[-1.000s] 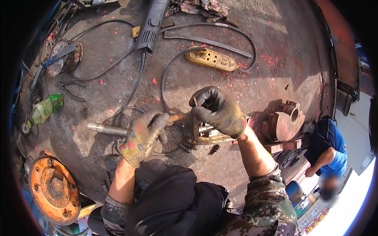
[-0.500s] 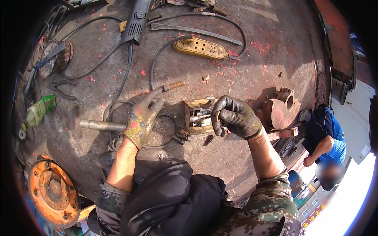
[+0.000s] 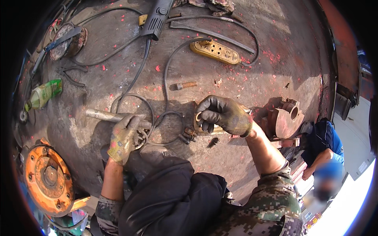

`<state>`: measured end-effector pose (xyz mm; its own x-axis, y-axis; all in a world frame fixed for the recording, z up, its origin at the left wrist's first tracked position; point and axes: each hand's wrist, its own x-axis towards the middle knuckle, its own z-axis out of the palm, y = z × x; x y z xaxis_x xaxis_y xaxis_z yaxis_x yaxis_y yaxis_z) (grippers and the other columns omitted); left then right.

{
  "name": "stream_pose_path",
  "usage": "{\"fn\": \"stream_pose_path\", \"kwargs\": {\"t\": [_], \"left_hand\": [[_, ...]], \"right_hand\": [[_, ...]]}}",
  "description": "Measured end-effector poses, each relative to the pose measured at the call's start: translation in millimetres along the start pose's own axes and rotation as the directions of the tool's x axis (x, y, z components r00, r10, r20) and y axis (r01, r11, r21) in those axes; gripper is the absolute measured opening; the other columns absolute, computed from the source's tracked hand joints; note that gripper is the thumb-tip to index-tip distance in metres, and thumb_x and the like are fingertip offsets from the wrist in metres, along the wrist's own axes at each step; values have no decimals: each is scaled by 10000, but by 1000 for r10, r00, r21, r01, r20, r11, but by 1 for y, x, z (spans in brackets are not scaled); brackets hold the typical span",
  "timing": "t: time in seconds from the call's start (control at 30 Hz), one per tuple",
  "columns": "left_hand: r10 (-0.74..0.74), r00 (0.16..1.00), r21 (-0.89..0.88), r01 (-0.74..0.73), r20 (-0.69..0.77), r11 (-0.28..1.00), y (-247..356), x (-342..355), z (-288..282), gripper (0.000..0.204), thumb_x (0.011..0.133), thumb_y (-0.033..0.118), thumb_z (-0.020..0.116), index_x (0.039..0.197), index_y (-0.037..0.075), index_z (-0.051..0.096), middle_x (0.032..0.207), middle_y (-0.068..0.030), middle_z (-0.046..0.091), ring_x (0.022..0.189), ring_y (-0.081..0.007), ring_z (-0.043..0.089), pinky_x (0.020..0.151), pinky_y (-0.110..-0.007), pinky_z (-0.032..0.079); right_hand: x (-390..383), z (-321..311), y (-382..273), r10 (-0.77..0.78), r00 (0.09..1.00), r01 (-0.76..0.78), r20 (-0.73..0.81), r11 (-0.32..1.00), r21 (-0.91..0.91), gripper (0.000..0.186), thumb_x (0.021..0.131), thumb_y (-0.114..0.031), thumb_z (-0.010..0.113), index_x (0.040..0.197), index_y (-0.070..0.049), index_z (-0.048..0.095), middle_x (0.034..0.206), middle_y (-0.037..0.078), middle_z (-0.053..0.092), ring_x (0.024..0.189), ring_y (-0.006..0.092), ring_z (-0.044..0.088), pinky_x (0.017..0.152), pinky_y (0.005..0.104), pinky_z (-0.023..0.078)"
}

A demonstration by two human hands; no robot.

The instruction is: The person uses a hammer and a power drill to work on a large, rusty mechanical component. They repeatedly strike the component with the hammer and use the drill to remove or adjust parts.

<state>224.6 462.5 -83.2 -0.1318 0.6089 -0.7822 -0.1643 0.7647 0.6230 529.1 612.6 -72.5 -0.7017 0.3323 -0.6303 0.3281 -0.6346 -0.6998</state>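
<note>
My left hand (image 3: 122, 138), in a worn patterned glove, is closed round the handle of a hammer (image 3: 105, 115). The handle is a metal bar, and the blurred dark head (image 3: 80, 105) lies to its left. My right hand (image 3: 226, 115), in a dirty dark glove, pinches a small brass-coloured ring (image 3: 198, 116) between thumb and fingertips. Below it sits a metal block (image 3: 190, 113) with an open cavity, now mostly covered by this hand. A short dark metal piece (image 3: 213, 142) lies just in front of the block.
A bolt (image 3: 183, 85), a yellow power strip (image 3: 215, 51), a flat bar (image 3: 212, 37) and a grinder (image 3: 158, 19) with looping cables lie farther off. A reddish bracket (image 3: 289, 118) is at right, a green bottle (image 3: 45, 93) and orange flange (image 3: 49, 179) at left. Another person (image 3: 325, 143) crouches at far right.
My left hand has moved from near the bolt down and left onto the hammer's handle. My right hand, still pinching the ring, has moved left over the block. The view has shifted slightly.
</note>
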Motion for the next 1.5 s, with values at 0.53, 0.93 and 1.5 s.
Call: {"fn": "stream_pose_path", "kwargs": {"t": [0.53, 0.93, 1.5], "left_hand": [[-37, 993, -16, 35, -115, 999, -5, -45, -57, 296, 1073, 259, 593, 1190, 15, 712, 969, -62, 771, 674, -42, 612, 534, -203, 409], [128, 975, -77, -144, -183, 987, -81, -70, -131, 446, 1049, 475, 596, 1114, 54, 727, 838, -93, 744, 720, -132, 652, 636, -316, 497], [406, 913, -581, -307, 45, 754, -173, -224, -276, 313, 1028, 336, 668, 1086, 31, 705, 721, 22, 612, 596, -70, 562, 510, -265, 437]], "right_hand": [[64, 50, -24, 3, 993, -52, 114, 904, 425, 364, 983, 42, 577, 1346, 52, 594, 1196, 160, 701, 1066, 269, 724, 942, 387, 605], [117, 239, -17, -66, 981, 103, 183, 974, -200, 288, 943, 10, 709, 1228, 20, 670, 973, 36, 722, 819, 105, 668, 737, 247, 558], [152, 499, -61, 182, 876, 419, 447, 172, -892, 338, 827, -152, 868, 1110, -24, 736, 921, 68, 770, 839, 115, 710, 765, 313, 580]]}}
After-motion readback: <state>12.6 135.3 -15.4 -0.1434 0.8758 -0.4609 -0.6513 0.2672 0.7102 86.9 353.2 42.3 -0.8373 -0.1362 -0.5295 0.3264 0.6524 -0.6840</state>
